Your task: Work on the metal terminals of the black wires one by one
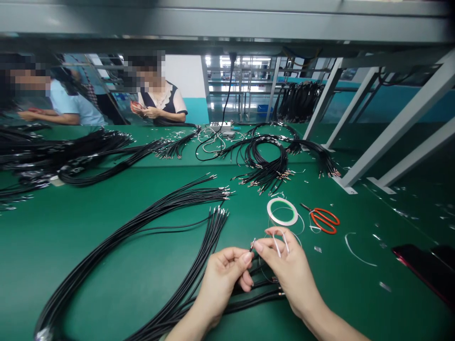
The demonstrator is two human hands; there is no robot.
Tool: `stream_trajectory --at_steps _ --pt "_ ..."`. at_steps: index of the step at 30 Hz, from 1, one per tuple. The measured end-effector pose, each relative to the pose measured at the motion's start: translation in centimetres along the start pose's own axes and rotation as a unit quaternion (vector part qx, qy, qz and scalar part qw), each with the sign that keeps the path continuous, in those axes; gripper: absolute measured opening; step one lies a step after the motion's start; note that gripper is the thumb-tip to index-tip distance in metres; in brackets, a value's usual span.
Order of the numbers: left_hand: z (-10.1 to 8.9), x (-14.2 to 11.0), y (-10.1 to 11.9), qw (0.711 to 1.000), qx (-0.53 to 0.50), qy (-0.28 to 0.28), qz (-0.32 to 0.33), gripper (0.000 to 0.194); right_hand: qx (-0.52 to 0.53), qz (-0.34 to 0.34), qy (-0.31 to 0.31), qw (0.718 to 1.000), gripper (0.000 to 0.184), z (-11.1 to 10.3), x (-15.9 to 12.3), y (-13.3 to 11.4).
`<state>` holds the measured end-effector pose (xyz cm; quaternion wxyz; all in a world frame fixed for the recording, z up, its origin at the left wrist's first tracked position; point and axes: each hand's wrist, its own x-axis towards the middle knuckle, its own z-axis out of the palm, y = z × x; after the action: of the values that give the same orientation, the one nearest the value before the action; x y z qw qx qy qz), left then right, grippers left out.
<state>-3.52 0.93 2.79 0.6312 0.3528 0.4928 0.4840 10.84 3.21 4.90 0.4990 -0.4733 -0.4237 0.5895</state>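
Observation:
My left hand [227, 274] pinches a black cable [251, 247] close to its bare metal tip, which points up. At that tip, the thumb and forefinger of my right hand [286, 260] come together. A thin white strip [276, 244] loops between the right hand's fingers. More black cables pass beneath both hands, their ends partly hidden. Left of the hands, a long bundle of black cables [142, 227] curves across the green table, its metal tips fanned out. Just beyond the right hand lies a flat white reel with a green inner ring [269, 211].
Orange-handled scissors [325, 221] lie right of the reel. Coiled black cables [265, 158] and a power strip [220, 126] sit farther back. Grey metal legs [384, 132] stand at right, near a dark red-edged object [423, 270]. Two people work across the green table [106, 284].

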Motion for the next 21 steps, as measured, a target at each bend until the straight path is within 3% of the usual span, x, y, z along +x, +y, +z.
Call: stream_trajectory --at_steps 5,11,16,21 --pt "0.2 -0.2 0.0 0.998 -0.046 -0.038 -0.032 0.034 0.063 0.006 -0.046 0.997 0.043 0.3 0.2 0.2" --pt "0.0 -0.6 1.0 0.990 -0.123 -0.046 -0.057 0.029 0.110 0.070 -0.079 0.988 0.039 0.0 0.5 0.5" --pt "0.1 -0.7 0.9 0.989 -0.123 -0.047 -0.062 0.028 0.115 0.061 -0.078 0.988 0.040 0.2 0.2 0.1" --pt "-0.5 -0.1 -0.5 0.994 -0.067 -0.072 -0.057 0.045 0.111 0.036 -0.080 0.990 0.052 0.7 0.4 0.8"
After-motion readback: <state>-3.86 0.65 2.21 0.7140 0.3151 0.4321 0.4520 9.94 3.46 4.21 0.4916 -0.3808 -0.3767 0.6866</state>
